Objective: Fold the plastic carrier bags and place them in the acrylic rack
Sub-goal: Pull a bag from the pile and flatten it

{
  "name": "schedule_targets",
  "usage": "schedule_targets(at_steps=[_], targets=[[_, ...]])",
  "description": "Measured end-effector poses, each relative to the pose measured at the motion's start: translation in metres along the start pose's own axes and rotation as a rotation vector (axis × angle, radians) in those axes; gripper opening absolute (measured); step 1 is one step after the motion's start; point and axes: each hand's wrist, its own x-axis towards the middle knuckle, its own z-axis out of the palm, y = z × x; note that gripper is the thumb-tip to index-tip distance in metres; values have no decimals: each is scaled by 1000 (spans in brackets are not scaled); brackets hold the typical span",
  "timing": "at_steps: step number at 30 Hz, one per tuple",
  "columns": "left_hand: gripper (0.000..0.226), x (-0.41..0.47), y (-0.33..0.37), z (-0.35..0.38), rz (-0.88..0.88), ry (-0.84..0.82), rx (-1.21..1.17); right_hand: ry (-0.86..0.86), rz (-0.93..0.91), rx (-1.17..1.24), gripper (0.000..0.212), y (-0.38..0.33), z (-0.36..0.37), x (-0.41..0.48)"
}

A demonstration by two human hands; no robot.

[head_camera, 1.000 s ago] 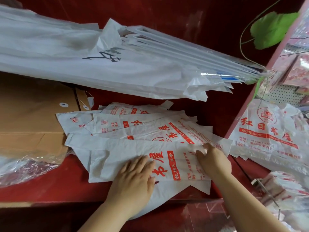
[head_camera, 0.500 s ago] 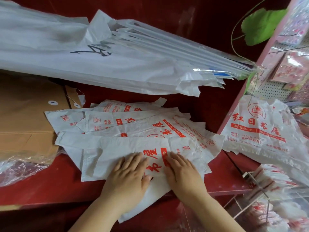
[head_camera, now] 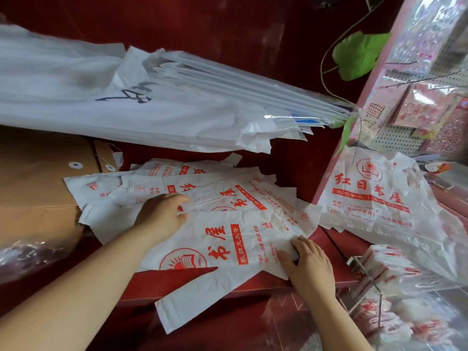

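- Both hands grasp the top carrier bag (head_camera: 228,247). The left hand (head_camera: 162,214) has its fingers curled over the bag's far edge, thumb and fingertips closed on the plastic. The right hand (head_camera: 310,266) pinches a crumpled bit of the bag's right end between thumb and bent fingers.
- That bag is white with red characters and a round red emblem. It lies spread on the red counter (head_camera: 253,283), stretched between the two hands, and its lower left part hangs over the counter's front edge.
- Beneath and behind it lies a fanned pile of bags (head_camera: 228,191) with the same print, overlapping one another.
- The acrylic rack (head_camera: 372,282) stands at the lower right, just beside the right hand, with folded bags (head_camera: 390,264) already in it.
- A hanging bundle of bags (head_camera: 367,198) drapes down at the right, past the counter's end.
- Brown envelopes (head_camera: 38,183) lie at the left, touching the pile's left end, with crumpled clear plastic (head_camera: 22,252) nearer the front.
- A large white wrapped bundle (head_camera: 126,115) with black handwriting slants across the back, above the pile.
- A green leaf (head_camera: 359,55) hangs on a thin stem at the upper right.
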Motion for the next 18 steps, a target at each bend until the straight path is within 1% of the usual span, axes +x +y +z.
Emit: schedule_targets(at_steps=[2, 3, 5, 7, 9, 11, 12, 13, 15, 18], targets=[[51, 15, -11, -9, -108, -161, -59, 21, -14, 9, 50, -1, 2, 0], [54, 19, -15, -10, -134, -242, -62, 26, -16, 19, 49, -1, 2, 0], [57, 23, -14, -16, -144, -326, 15, 38, -20, 28, 48, -2, 2, 0], [52, 26, -8, -21, -130, -382, 108, 49, -19, 18, 48, -1, 2, 2], [37, 29, -6, -22, -116, -445, 142, 54, -18, 11, 50, 0, 4, 3], [16, 32, -7, -22, -106, -468, 131, 61, -20, 15, 50, 2, 5, 3], [10, 33, -8, -22, -108, -477, 128, 67, -20, 17, 50, 2, 6, 3], [10, 33, -9, -23, -109, -488, 131, 74, -21, 19, 50, 3, 6, 4], [16, 32, -11, -24, -114, -510, 132, 87, -22, 19, 50, 3, 7, 3], [25, 28, -8, -32, -107, -486, 77, 104, -21, 50, 48, 3, 7, 2]])
